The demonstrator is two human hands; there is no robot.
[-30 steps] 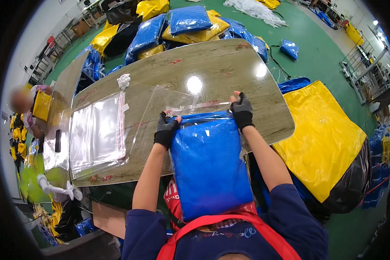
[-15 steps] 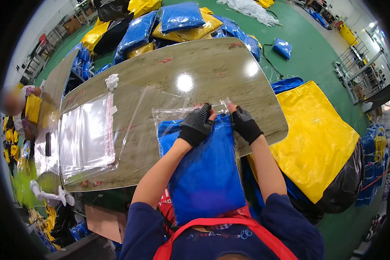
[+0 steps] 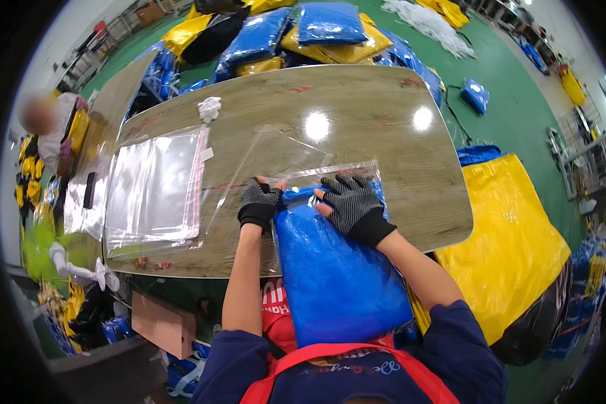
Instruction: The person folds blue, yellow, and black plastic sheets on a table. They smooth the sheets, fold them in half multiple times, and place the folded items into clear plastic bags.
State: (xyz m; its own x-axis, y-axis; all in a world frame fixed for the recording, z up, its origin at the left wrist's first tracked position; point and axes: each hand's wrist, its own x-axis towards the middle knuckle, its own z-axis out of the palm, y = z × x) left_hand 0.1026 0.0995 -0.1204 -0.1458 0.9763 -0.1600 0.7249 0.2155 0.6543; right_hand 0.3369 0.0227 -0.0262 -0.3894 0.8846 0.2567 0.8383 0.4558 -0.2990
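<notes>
A folded blue item lies inside a clear plastic bag, its upper end on the table and its lower part over my lap. My left hand, in a black fingerless glove with pale dots, is closed on the bag's upper left corner, thumb up. Gloved alike, my right hand lies on the upper right of the bag with its fingers spread, pressing near the open end. The clear mouth of the bag sticks out past the blue contents.
Flat clear bags are stacked on the table's left, by a crumpled white wad. Blue and yellow packages pile beyond. A big yellow sheet-like piece hangs at right. Another person is far left.
My left hand has moved to the bag's left corner. The right hand has gone from pinching the right corner to lying spread on the bag. My view has shifted left.
</notes>
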